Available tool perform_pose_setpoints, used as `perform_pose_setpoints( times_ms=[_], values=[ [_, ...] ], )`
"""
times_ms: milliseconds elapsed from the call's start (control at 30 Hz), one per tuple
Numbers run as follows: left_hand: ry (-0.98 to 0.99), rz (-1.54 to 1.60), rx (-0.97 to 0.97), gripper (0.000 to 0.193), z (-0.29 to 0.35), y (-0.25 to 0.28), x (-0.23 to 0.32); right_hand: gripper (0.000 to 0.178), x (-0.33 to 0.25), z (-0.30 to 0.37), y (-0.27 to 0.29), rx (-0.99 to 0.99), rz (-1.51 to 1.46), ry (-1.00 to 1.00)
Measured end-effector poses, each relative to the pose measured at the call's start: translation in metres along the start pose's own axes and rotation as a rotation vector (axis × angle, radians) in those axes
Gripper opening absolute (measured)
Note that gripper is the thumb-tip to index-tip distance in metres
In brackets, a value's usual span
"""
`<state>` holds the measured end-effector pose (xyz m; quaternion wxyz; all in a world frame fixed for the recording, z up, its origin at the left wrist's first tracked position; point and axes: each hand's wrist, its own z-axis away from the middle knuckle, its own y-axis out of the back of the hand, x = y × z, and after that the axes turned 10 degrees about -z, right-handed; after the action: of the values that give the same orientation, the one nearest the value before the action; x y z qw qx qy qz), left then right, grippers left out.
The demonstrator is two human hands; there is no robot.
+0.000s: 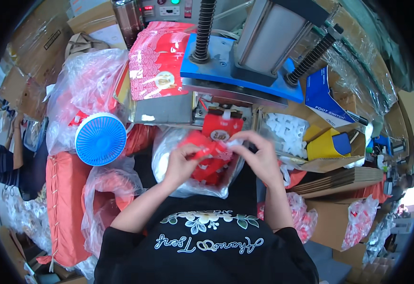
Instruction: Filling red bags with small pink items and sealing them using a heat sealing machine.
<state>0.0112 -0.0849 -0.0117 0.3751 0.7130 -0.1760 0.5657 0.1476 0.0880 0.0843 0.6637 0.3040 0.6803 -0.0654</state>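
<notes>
My left hand [181, 163] is closed in a pinch on a red pouch [206, 150], which is blurred and crumpled between my hands. My right hand [260, 154] pinches a small white piece [234, 143] at the right end of that pouch; its exact shape is blurred. Just beyond my fingers, a second red pouch [220, 126] with a white tip at its top hangs upright at the front of the press [238, 85]. Below my hands, a plastic-lined container [174, 150] holds several more red pouches [211, 175].
Flat pink-and-red printed sheets [156, 66] lie left of the press. A blue fan [101, 138] stands at the left. On the right, a cardboard box [328, 163] holds white plastic pieces [285, 131] and a yellow-and-blue block [329, 144]. Another person [13, 161] is at far left.
</notes>
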Motion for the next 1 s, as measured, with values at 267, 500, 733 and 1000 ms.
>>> perform_pose_setpoints(
  times_ms=[267, 500, 733, 1000],
  values=[
    [0.139, 0.071, -0.18, 0.028, -0.01, -0.02, -0.004, 0.036, 0.043, -0.01, 0.001, -0.042, -0.071, -0.017],
    [0.461, 0.592, -0.109, 0.025, -0.067, -0.041, 0.021, 0.032, 0.05, -0.004, 0.056, 0.34, 0.219, -0.032],
    [0.381, 0.474, -0.114, 0.027, -0.089, -0.034, -0.003, 0.028, 0.095, -0.022, 0.071, 0.41, 0.532, 0.094],
    [-0.158, -1.008, 0.326, 0.069, -0.117, 0.067, -0.044, 0.031, 0.114, -0.026, 0.062, 0.351, 0.657, 0.147]
  ],
)
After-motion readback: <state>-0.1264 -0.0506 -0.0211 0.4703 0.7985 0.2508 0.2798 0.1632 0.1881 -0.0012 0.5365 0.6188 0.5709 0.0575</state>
